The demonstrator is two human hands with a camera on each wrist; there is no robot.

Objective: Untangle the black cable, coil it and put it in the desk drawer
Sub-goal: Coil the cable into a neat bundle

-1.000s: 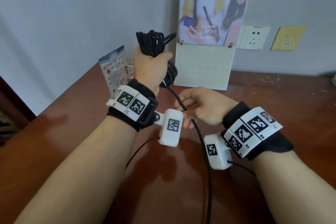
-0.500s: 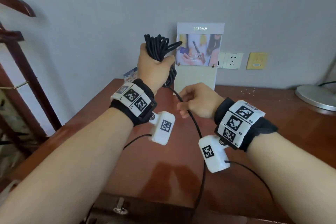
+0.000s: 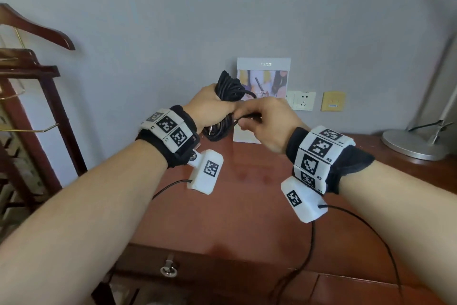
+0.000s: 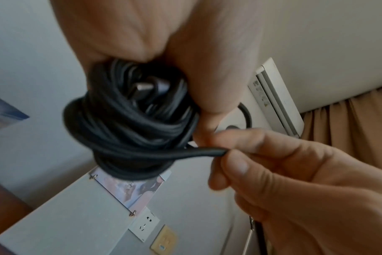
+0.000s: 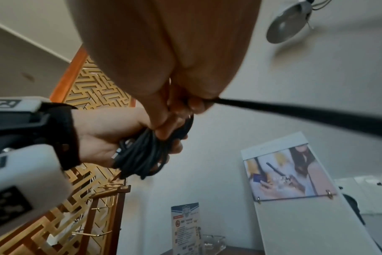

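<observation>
The right hand [image 4: 294, 181] pinches the loose end of the black cable [image 4: 129, 124] between thumb and fingers, and that end touches the bundle at about 5 o'clock in the left wrist view. The left hand [image 3: 210, 109] has its fingers curled tight round the middle of the bundle, holding it up in the air above the desk [image 3: 247, 205], well apart from the wood. A plug sits tucked inside the loops. I think the last bit is being wrapped round — and this is where it could slip. If the pinch lets go, the end may spring back and the loops may fall loose. If the left hand squeezes too softly, the whole bundle could open up or drop. The drawer [image 3: 197, 267], at 6 o'clock in the head view, looks closed, so one hand must let go to pull it — that could spill the coil.
</observation>
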